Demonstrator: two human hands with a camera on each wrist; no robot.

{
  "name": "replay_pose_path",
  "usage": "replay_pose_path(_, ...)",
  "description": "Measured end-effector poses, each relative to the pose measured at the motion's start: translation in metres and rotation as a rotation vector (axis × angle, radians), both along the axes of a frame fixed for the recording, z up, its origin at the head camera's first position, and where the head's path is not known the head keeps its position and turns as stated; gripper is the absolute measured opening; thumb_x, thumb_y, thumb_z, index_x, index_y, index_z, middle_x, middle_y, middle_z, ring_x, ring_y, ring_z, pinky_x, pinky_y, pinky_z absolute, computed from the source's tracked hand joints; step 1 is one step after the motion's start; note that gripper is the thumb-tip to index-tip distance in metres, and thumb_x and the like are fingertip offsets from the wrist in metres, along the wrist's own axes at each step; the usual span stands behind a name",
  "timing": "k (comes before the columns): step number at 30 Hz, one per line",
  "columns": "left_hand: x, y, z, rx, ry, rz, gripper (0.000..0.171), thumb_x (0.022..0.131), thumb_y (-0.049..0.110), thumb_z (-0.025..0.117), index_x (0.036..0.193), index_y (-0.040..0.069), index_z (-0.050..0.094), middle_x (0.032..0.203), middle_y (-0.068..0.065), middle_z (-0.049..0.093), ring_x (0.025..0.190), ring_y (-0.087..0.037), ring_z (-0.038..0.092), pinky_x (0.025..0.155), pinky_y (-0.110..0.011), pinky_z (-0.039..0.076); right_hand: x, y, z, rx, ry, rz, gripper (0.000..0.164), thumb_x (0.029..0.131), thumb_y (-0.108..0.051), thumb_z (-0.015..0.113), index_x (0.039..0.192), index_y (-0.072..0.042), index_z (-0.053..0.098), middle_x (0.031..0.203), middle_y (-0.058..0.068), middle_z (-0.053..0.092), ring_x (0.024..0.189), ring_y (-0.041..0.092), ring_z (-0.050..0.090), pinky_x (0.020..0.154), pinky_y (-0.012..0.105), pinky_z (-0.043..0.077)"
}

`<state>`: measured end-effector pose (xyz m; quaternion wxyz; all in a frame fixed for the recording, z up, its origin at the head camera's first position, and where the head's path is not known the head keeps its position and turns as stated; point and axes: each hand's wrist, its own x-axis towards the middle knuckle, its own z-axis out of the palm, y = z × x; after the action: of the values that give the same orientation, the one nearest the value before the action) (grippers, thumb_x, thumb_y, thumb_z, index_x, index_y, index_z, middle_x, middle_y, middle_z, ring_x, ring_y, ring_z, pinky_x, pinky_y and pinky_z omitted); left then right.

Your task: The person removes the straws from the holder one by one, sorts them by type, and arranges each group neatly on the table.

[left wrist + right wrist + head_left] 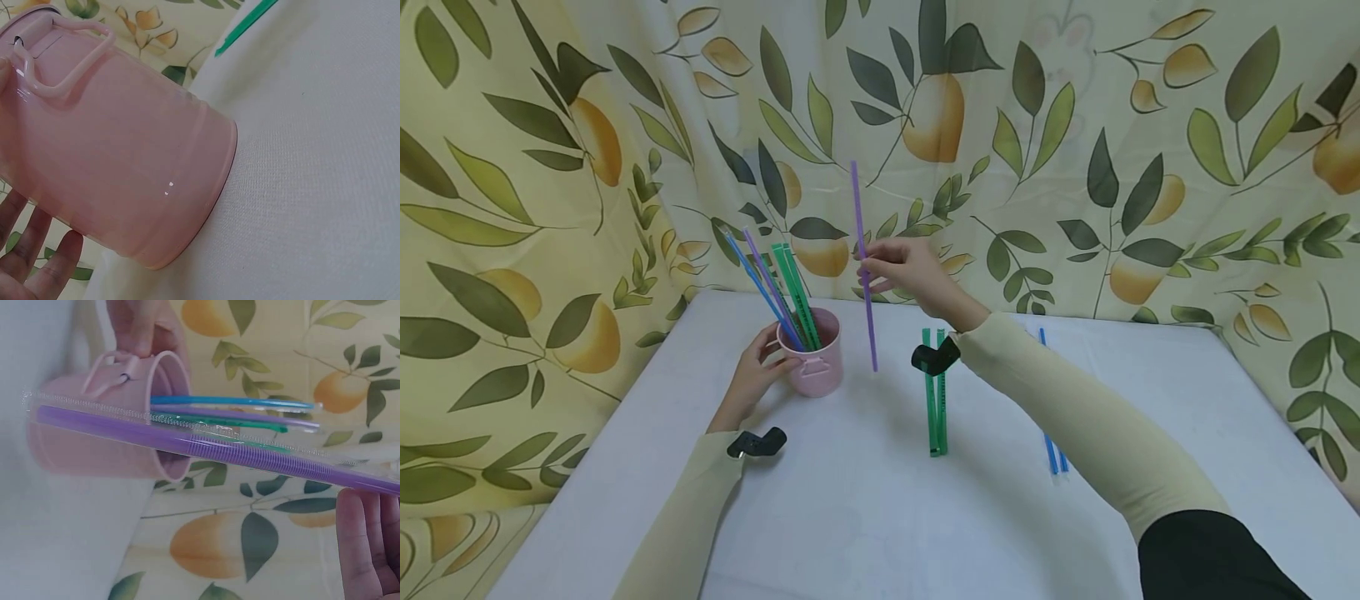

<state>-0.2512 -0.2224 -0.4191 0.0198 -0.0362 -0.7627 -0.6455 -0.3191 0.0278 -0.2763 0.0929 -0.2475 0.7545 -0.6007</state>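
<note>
Purple straw [869, 322]: aloft, near-upright, beside pink bucket [820, 377] | our right hand [916, 271] pinches mid-length; our left hand [754, 373] grips bucket's side | we judge it light, flexible, crushable, clear wrapper [219, 431] slippery; we'd hold mid-shaft, gently

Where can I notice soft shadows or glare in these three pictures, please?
Head view: faint, soft-edged shadows on the white table, below the right sleeve; left wrist view: two tiny bright glints near the base of the pink bucket; right wrist view: small sparkles along the clear wrapper around the purple straw.
</note>
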Motion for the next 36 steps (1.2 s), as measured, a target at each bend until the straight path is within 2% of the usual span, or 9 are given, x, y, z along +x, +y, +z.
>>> replay_pose_path(8, 0.000, 0.001, 0.001, -0.008, -0.005, 0.004, 0.072, 0.085, 0.006, 0.066, 0.146, 0.006, 0.028, 0.151, -0.016, 0.030, 0.136, -0.036, 0.033, 0.112, -0.047, 0.037, 0.000, 0.022, -0.018, -0.012, -0.032, 0.008, 0.027, 0.093, -0.006, 0.055, 0.115, 0.009, 0.059, 0.095, 0.013, 0.067, 0.079, 0.010, 0.067, 0.083, 0.042, 0.058)
replay_pose_path(15, 0.001, 0.001, 0.001, -0.031, -0.018, 0.015, 0.073, 0.086, 0.008, 0.067, 0.147, 0.007, 0.027, 0.151, -0.015, 0.030, 0.137, -0.035, 0.032, 0.112, -0.046, 0.037, 0.001, 0.042, -0.030, 0.014, -0.042, -0.004, 0.029, 0.093, -0.009, 0.056, 0.116, 0.009, 0.059, 0.099, 0.014, 0.066, 0.090, 0.026, 0.067, 0.080, 0.036, 0.060)
replay_pose_path(17, 0.000, 0.001, 0.001, -0.033, -0.021, 0.017, 0.073, 0.086, 0.008, 0.067, 0.147, 0.007, 0.027, 0.151, -0.015, 0.030, 0.137, -0.035, 0.032, 0.112, -0.046, 0.037, 0.002, 0.047, -0.034, 0.017, -0.042, -0.003, 0.030, 0.094, -0.009, 0.055, 0.117, 0.010, 0.058, 0.104, 0.018, 0.064, 0.092, 0.027, 0.067, 0.080, 0.035, 0.060)
replay_pose_path(19, 0.000, 0.001, 0.001, -0.037, -0.021, 0.016, 0.073, 0.086, 0.008, 0.066, 0.147, 0.006, 0.027, 0.152, -0.016, 0.029, 0.137, -0.036, 0.032, 0.112, -0.047, 0.037, 0.003, 0.053, -0.036, 0.024, -0.045, -0.010, 0.030, 0.094, -0.009, 0.055, 0.117, 0.010, 0.058, 0.106, 0.019, 0.063, 0.089, 0.022, 0.068, 0.079, 0.035, 0.060)
replay_pose_path(24, -0.009, -0.003, -0.015, -0.025, -0.010, 0.022, 0.074, 0.085, 0.012, 0.068, 0.147, 0.011, 0.028, 0.152, -0.012, 0.029, 0.137, -0.033, 0.032, 0.112, -0.046, 0.037, 0.005, 0.069, -0.042, 0.057, -0.073, -0.043, 0.031, 0.094, -0.010, 0.056, 0.118, 0.008, 0.057, 0.101, 0.010, 0.068, 0.082, 0.010, 0.068, 0.079, 0.034, 0.060)
replay_pose_path(27, -0.013, -0.005, -0.022, -0.026, -0.001, 0.028, 0.073, 0.085, 0.015, 0.069, 0.147, 0.014, 0.029, 0.151, -0.010, 0.031, 0.136, -0.032, 0.033, 0.112, -0.046, 0.038, 0.005, 0.081, -0.046, 0.067, -0.086, -0.050, 0.033, 0.094, -0.010, 0.055, 0.120, 0.010, 0.055, 0.100, 0.008, 0.069, 0.082, 0.008, 0.068, 0.079, 0.033, 0.060)
replay_pose_path(29, -0.012, -0.005, -0.020, -0.027, -0.001, 0.024, 0.073, 0.086, 0.014, 0.068, 0.147, 0.013, 0.028, 0.152, -0.011, 0.031, 0.136, -0.032, 0.033, 0.112, -0.046, 0.037, 0.005, 0.090, -0.049, 0.073, -0.090, -0.056, 0.035, 0.094, -0.011, 0.056, 0.121, 0.010, 0.054, 0.101, 0.008, 0.068, 0.082, 0.007, 0.068, 0.079, 0.032, 0.060)
replay_pose_path(32, -0.008, -0.003, -0.011, -0.023, -0.004, 0.016, 0.072, 0.086, 0.011, 0.067, 0.147, 0.009, 0.028, 0.151, -0.013, 0.031, 0.136, -0.034, 0.033, 0.112, -0.047, 0.037, 0.005, 0.105, -0.054, 0.084, -0.080, -0.067, 0.037, 0.094, -0.014, 0.057, 0.121, 0.010, 0.054, 0.096, -0.003, 0.068, 0.084, 0.007, 0.067, 0.079, 0.032, 0.060)
replay_pose_path(36, 0.000, 0.000, -0.001, -0.025, 0.002, 0.004, 0.072, 0.087, 0.007, 0.065, 0.147, 0.004, 0.027, 0.151, -0.018, 0.030, 0.135, -0.038, 0.032, 0.112, -0.049, 0.037, 0.006, 0.125, -0.058, 0.115, -0.078, -0.110, 0.037, 0.094, -0.017, 0.057, 0.120, 0.009, 0.055, 0.093, -0.008, 0.068, 0.084, 0.006, 0.068, 0.079, 0.031, 0.060)
